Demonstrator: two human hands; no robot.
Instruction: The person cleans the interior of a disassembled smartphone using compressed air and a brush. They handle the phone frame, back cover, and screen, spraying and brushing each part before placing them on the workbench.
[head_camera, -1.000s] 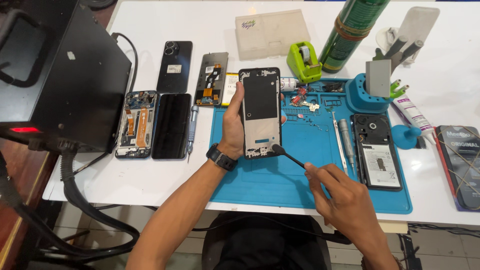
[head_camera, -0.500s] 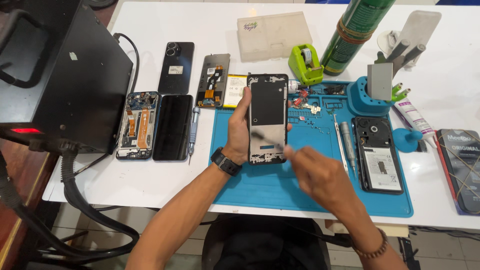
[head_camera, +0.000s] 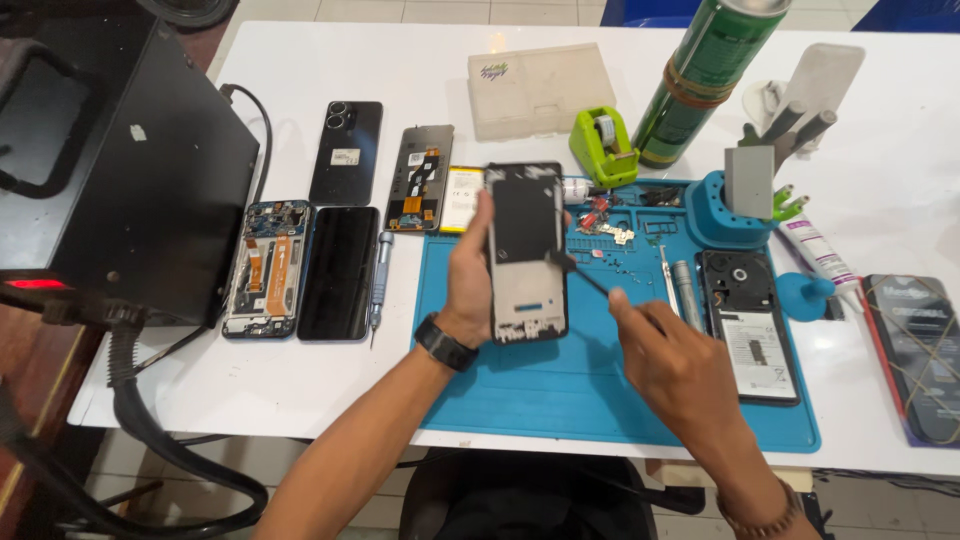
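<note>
A person seated at a white worktop (head_camera: 300, 390) works on an opened phone, seen from above. The left hand (head_camera: 470, 285), with a dark watch at the wrist, is closed around the left edge of a phone frame (head_camera: 527, 255), holding it upright and raised just above a blue repair mat (head_camera: 600, 400); the frame's dark inner face with pale lower section is turned toward the viewer. The right hand (head_camera: 675, 365) is closed in a pinch around a thin black tool (head_camera: 585, 278), whose tip touches the frame's right edge about midway up. The step in hand appears to be working along that edge, perhaps prying or scraping; the tip is too small to say which. The next move seems to call for a steady left grip and light, controlled pressure from the tool so that it does not slip across the frame. Around the hands: two more opened phones (head_camera: 268, 268) and dark glass panels (head_camera: 340, 272) lie to the left beside a black box-shaped machine (head_camera: 140, 180); a green tape dispenser (head_camera: 603, 145), a green cylinder (head_camera: 700, 85) and a clear plastic box (head_camera: 540, 88) stand behind; another phone back with exposed parts (head_camera: 750, 325) rests on the mat's right side.
</note>
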